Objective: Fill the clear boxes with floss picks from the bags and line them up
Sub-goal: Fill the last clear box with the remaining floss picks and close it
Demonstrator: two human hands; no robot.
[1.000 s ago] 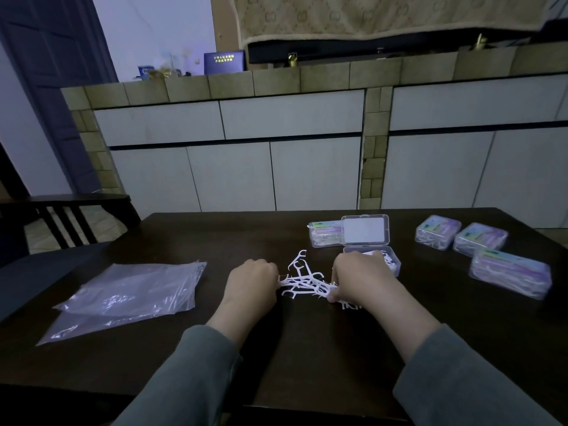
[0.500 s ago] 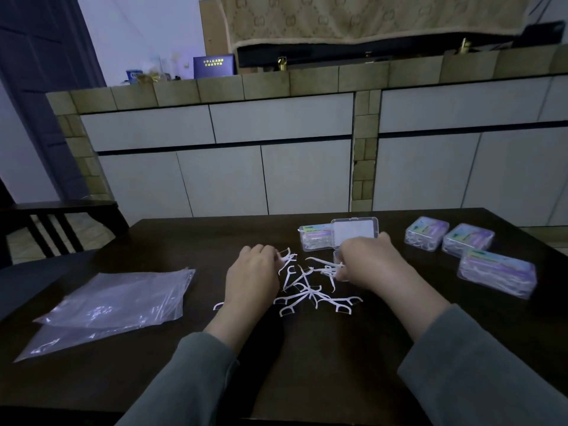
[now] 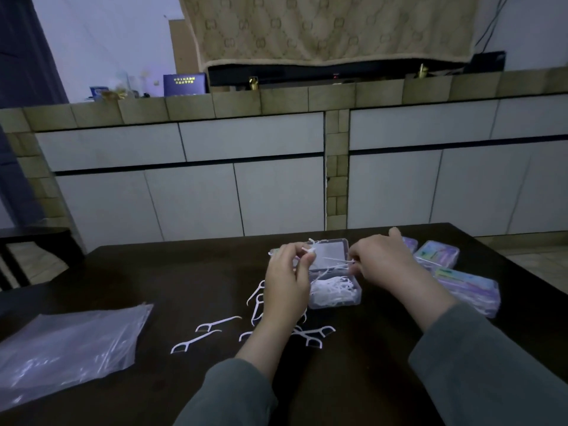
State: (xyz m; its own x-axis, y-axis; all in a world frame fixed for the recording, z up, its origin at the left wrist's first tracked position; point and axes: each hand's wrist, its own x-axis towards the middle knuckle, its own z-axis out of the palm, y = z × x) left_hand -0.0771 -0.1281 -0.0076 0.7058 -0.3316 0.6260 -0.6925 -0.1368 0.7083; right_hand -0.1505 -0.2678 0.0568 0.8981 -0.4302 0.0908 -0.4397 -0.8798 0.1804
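Pinching floss picks between them, both hands work just above the open clear box (image 3: 335, 295) on the dark counter (image 3: 190, 278). The left hand (image 3: 287, 282) has its grip clenched on a white pick's head near the raised lid (image 3: 330, 253); the right hand (image 3: 381, 259) grips the other end of thin picks (image 3: 336, 262) stretched across. Inside the box lies a white heap of picks. Loose floss picks (image 3: 215, 324) are scattered on the counter near the left wrist. Empty clear bags (image 3: 67, 348) lie far left. Filled boxes with purple labels (image 3: 436, 255) sit right; their writing is too blurred to read. A blue box (image 3: 184, 84) on the ledge carries yellow lettering, illegible.
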